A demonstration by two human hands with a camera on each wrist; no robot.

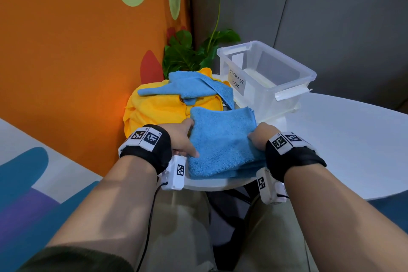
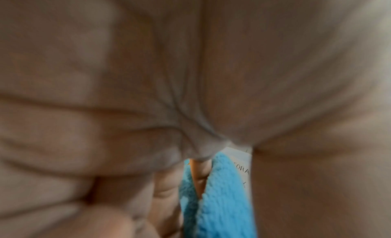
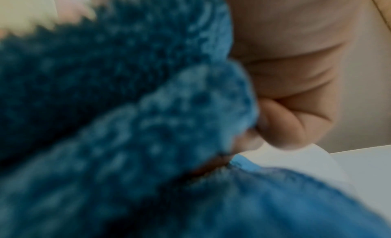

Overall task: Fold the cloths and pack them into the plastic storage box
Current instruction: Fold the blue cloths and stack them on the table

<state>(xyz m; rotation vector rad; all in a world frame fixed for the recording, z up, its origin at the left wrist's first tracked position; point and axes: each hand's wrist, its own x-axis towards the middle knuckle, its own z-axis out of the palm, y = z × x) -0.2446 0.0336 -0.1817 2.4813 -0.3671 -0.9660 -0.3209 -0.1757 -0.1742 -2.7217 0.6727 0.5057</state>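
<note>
A folded blue cloth (image 1: pixel 221 143) lies at the near edge of the white table (image 1: pixel 344 139). My left hand (image 1: pixel 184 139) grips its left side, thumb on top and fingers tucked under. My right hand (image 1: pixel 259 137) grips its right side with curled fingers. The left wrist view shows the blue cloth (image 2: pixel 220 199) between palm and fingers. In the right wrist view the blue cloth (image 3: pixel 131 124) fills the frame beside curled fingers (image 3: pixel 283 123). The clear plastic storage box (image 1: pixel 268 77), labelled STORAGE BOX, stands just behind, with a pale folded thing in its bottom.
A heap of unfolded cloths sits behind my left hand: a yellow cloth (image 1: pixel 154 106) with another blue cloth (image 1: pixel 194 88) draped over it. A green plant (image 1: pixel 187 53) and an orange wall (image 1: pixel 77 62) stand to the left. Bare table stretches to the right.
</note>
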